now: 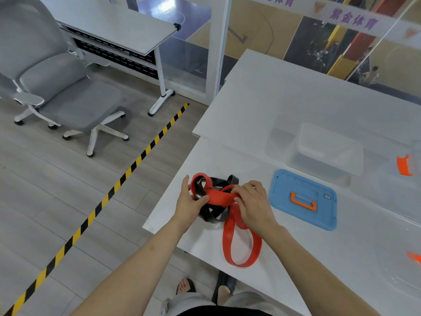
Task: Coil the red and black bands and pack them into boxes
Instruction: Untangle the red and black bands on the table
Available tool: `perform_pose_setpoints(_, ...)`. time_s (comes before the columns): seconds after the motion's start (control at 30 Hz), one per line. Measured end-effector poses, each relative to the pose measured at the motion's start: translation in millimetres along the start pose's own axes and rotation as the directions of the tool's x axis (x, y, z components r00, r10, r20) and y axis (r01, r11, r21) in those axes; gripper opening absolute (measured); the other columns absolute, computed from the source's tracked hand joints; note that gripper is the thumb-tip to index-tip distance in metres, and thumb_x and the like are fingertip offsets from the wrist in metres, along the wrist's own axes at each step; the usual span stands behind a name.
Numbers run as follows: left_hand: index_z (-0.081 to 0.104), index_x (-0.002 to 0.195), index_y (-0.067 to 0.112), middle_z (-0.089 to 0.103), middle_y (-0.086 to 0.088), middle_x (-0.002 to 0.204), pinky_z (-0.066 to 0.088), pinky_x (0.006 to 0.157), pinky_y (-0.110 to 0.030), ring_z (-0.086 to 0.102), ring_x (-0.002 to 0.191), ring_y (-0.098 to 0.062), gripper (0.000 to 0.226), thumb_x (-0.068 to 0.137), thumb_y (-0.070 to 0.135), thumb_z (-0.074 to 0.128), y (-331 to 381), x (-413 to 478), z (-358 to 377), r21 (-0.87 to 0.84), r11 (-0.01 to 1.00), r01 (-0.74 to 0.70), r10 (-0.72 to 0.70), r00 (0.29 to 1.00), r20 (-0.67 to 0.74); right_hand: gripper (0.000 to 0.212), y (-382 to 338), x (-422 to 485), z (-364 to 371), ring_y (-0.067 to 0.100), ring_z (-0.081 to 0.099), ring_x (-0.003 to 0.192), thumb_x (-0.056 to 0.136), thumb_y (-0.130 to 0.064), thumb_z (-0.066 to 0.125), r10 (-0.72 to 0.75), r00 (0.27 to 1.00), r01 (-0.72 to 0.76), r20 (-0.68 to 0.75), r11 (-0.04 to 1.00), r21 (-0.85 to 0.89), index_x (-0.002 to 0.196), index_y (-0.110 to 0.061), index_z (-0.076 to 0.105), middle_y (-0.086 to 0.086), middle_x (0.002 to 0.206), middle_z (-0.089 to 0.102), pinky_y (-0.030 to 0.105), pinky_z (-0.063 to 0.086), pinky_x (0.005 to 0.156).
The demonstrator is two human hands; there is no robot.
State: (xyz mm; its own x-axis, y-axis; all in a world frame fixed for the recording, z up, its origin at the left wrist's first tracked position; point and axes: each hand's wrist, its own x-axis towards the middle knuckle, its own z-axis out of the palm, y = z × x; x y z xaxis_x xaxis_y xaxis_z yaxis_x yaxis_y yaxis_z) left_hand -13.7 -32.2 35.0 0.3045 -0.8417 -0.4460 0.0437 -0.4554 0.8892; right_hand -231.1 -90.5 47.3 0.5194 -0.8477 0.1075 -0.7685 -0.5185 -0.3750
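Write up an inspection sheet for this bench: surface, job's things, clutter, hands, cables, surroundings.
Surface: white table, two tops butted together.
Job's things: red band and black band tangled at its front left; clear box open, blue lid flat beside it.
Clutter: orange pieces at the right edge, unidentifiable.
Hands: left hand and right hand both grip the red band.
Cables: nothing seen.
Surroundings: grey office chair, second desk, striped floor tape.

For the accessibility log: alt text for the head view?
A left hand and right hand grip a red band tangled with a black band at the near corner of a white table. A blue lid and a clear box lie further right.
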Motion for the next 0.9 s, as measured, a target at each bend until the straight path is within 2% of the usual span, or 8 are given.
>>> perform_pose_setpoints(0.07, 0.023, 0.161, 0.032, 0.048, 0.008, 0.148, 0.059, 0.094, -0.032, 0.063, 0.121, -0.019, 0.087, 0.093, 0.006, 0.072, 5.0, -0.7, -3.5, 0.062, 0.996, -0.061, 0.061, 0.998, 0.002, 0.018, 0.0, 2.4, -3.3, 0.024, 0.046, 0.114, 0.099, -0.013, 0.059, 0.009, 0.999, -0.009, -0.042, 1.0, 0.001, 0.111, -0.024, 0.066, -0.006, 0.104, 0.066, 0.037, 0.043, 0.102)
perform_pose_setpoints(0.17, 0.049, 0.14, 0.04, 0.062, 0.025, 0.118, 0.053, 0.084, -0.015, 0.064, 0.104, 0.001, 0.061, 0.093, 0.005, 0.066, 15.5, 2.9, -10.6, 0.233, 0.941, -0.246, 0.251, 0.968, 0.008, 0.02, -1.8, 5.0, -8.9, 0.025, 0.046, 0.109, 0.098, -0.01, 0.054, -0.005, 0.99, 0.004, -0.138, 1.0, -0.001, 0.11, -0.02, 0.067, -0.005, 0.102, 0.066, 0.034, 0.038, 0.102)
perform_pose_setpoints(0.27, 0.059, 0.136, 0.031, 0.06, 0.009, 0.117, 0.048, 0.086, -0.023, 0.059, 0.103, -0.009, 0.05, 0.092, 0.009, 0.06, 9.2, 12.9, -22.9, 0.385, 0.881, -0.274, 0.299, 0.954, -0.004, 0.02, 8.1, 0.6, -8.1, 0.025, 0.047, 0.106, 0.1, -0.016, 0.049, 0.038, 0.989, -0.036, -0.146, 0.999, 0.02, 0.11, -0.021, 0.066, -0.006, 0.101, 0.065, 0.035, 0.04, 0.099)
perform_pose_setpoints(0.33, 0.063, 0.133, 0.022, 0.059, 0.001, 0.117, 0.049, 0.082, -0.028, 0.06, 0.1, -0.02, 0.041, 0.094, 0.009, 0.058, -1.8, 18.4, -28.3, 0.487, 0.845, -0.221, 0.264, 0.964, -0.02, 0.018, 19.6, -6.0, 0.0, 0.026, 0.049, 0.108, 0.101, -0.02, 0.052, 0.088, 0.995, -0.089, -0.045, 0.996, -0.011, 0.113, -0.022, 0.066, -0.005, 0.103, 0.065, 0.039, 0.045, 0.097)
perform_pose_setpoints(0.5, 0.066, 0.103, 0.012, 0.057, -0.006, 0.082, 0.031, 0.058, -0.029, 0.059, 0.082, -0.029, 0.014, 0.096, 0.011, 0.053, -29.5, 20.5, -23.3, 0.697, 0.684, -0.215, 0.181, 0.976, 0.123, 0.025, 35.8, -22.9, 30.1, 0.027, 0.049, 0.117, 0.099, -0.019, 0.06, 0.201, 0.934, -0.154, 0.297, 0.973, -0.174, 0.122, -0.026, 0.063, 0.0, 0.12, 0.056, 0.035, 0.043, 0.091)
perform_pose_setpoints(0.63, 0.066, 0.116, 0.022, 0.063, -0.005, 0.08, 0.038, 0.056, -0.03, 0.057, 0.073, -0.025, 0.027, 0.101, 0.013, 0.045, -43.4, 11.5, -20.1, 0.751, 0.635, -0.181, 0.113, 0.983, 0.142, 0.026, 35.9, -26.5, 48.9, 0.029, 0.049, 0.127, 0.091, -0.019, 0.064, 0.191, 0.893, -0.104, 0.408, 0.968, -0.227, 0.116, -0.026, 0.064, -0.001, 0.147, 0.047, 0.039, 0.039, 0.102)
perform_pose_setpoints(0.73, 0.061, 0.132, 0.02, 0.073, -0.012, 0.095, 0.053, 0.069, -0.039, 0.067, 0.08, -0.03, 0.04, 0.102, 0.007, 0.039, -49.9, 7.9, -20.0, 0.746, 0.656, -0.113, 0.046, 0.993, 0.109, 0.029, 25.1, -18.4, 54.3, 0.029, 0.046, 0.136, 0.086, -0.035, 0.07, 0.131, 0.893, -0.052, 0.43, 0.98, -0.191, 0.112, -0.025, 0.065, 0.001, 0.143, 0.051, 0.042, 0.036, 0.113)
perform_pose_setpoints(0.9, 0.053, 0.14, 0.016, 0.071, -0.013, 0.112, 0.056, 0.085, -0.044, 0.068, 0.098, -0.032, 0.042, 0.104, 0.006, 0.034, -49.8, 2.0, -15.4, 0.727, 0.681, -0.083, -0.022, 0.991, 0.134, 0.05, 0.7, -11.6, 76.5, 0.032, 0.046, 0.141, 0.086, -0.044, 0.071, 0.083, 0.89, 0.022, 0.448, 0.974, -0.224, 0.131, -0.024, 0.062, 0.007, 0.15, 0.049, 0.05, 0.03, 0.121)
